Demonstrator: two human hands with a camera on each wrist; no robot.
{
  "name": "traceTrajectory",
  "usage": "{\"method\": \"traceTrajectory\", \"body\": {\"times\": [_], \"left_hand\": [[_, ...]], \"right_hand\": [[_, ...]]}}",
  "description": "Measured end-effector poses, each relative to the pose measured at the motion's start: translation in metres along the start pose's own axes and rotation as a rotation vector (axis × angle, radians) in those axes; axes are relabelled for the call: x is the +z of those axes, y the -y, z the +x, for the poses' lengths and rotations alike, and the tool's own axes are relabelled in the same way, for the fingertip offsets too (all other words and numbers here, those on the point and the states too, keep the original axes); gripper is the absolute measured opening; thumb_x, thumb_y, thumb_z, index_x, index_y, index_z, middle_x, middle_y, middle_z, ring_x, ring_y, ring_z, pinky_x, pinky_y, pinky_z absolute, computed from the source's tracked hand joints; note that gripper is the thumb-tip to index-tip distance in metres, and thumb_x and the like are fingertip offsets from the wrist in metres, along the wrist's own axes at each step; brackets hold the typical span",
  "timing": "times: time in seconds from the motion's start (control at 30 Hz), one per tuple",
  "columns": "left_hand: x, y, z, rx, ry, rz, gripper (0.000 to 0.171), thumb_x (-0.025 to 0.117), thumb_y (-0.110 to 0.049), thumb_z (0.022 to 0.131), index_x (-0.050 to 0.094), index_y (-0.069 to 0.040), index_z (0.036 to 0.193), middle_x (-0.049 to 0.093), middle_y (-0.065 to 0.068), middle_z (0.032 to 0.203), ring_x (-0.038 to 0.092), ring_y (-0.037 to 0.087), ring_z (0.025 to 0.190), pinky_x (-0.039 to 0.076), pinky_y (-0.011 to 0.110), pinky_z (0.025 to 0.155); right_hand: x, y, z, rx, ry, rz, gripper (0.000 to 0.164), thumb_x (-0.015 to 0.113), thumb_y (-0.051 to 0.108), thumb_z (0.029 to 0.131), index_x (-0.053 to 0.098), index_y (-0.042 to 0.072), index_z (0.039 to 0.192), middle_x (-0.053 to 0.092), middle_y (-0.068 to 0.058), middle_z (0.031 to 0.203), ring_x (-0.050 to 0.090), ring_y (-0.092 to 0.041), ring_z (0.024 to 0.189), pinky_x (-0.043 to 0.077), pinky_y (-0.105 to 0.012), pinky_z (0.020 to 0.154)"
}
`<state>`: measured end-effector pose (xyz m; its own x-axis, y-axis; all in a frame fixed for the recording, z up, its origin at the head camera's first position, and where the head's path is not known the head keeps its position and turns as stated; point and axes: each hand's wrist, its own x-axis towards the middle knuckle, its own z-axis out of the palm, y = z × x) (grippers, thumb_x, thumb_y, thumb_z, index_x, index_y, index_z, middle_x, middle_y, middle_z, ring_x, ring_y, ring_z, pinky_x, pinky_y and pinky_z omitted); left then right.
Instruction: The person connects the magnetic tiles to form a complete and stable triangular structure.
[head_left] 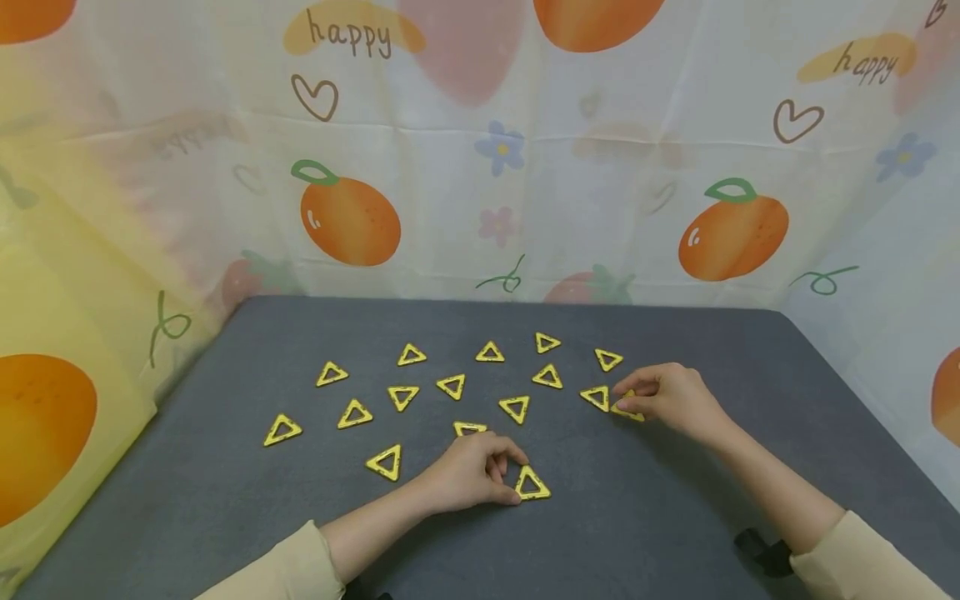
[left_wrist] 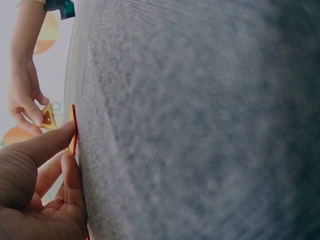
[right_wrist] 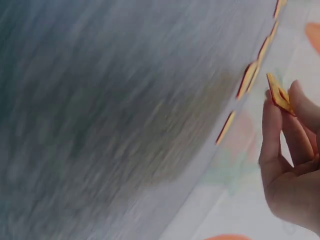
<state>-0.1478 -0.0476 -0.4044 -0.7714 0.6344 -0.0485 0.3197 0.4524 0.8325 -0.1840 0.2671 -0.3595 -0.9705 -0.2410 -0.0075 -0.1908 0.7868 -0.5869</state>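
My left hand (head_left: 472, 471) is low over the near middle of the dark table, its thumb and index finger pinching a yellow triangular frame (head_left: 536, 495) at its left side. In the left wrist view this triangle (left_wrist: 73, 114) shows edge-on, with a red edge. Farther off on the right, my right hand (head_left: 671, 400) holds another yellow triangle (right_wrist: 274, 89) between thumb and fingertips. That piece looks raised above the table in the right wrist view. Just left of it lies a similar triangle (head_left: 604, 400). A further one (head_left: 471, 426) is partly hidden behind my left hand.
Several more yellow triangles lie scattered over the table (head_left: 637, 517), among them one at the far left (head_left: 282, 439) and one beside my left wrist (head_left: 397, 462). A printed cloth (head_left: 450, 208) hangs along the back and sides.
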Motion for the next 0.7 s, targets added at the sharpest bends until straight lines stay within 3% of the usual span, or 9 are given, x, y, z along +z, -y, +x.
{"method": "traceTrajectory", "body": {"times": [0.23,0.47,0.7], "left_hand": [[0.000,0.000,0.000,0.003,-0.007,-0.004,0.035,0.085,-0.011,0.075,0.073,-0.006,0.107,0.060,0.006,0.080,0.055,0.002,0.060,0.047,0.018,0.060],[0.001,0.000,-0.001,-0.001,-0.011,-0.005,0.034,0.085,-0.010,0.075,0.073,-0.006,0.107,0.059,0.006,0.080,0.055,0.001,0.060,0.047,0.018,0.059],[0.002,0.001,-0.001,0.012,-0.017,0.005,0.033,0.085,-0.010,0.075,0.074,-0.006,0.105,0.059,0.005,0.079,0.054,0.000,0.059,0.048,0.018,0.059]], "right_hand": [[0.019,0.025,-0.003,-0.026,0.072,0.113,0.018,0.078,0.027,0.084,0.078,0.017,0.098,0.078,0.002,0.081,0.069,-0.014,0.069,0.050,-0.024,0.057],[0.034,0.044,-0.005,-0.045,0.208,0.226,0.018,0.076,0.019,0.086,0.076,0.014,0.103,0.079,-0.004,0.095,0.074,-0.011,0.082,0.057,-0.027,0.067],[0.047,0.055,-0.007,-0.055,0.288,0.227,0.017,0.076,0.019,0.086,0.076,0.014,0.102,0.077,-0.002,0.082,0.070,-0.013,0.074,0.051,-0.027,0.062]]}}
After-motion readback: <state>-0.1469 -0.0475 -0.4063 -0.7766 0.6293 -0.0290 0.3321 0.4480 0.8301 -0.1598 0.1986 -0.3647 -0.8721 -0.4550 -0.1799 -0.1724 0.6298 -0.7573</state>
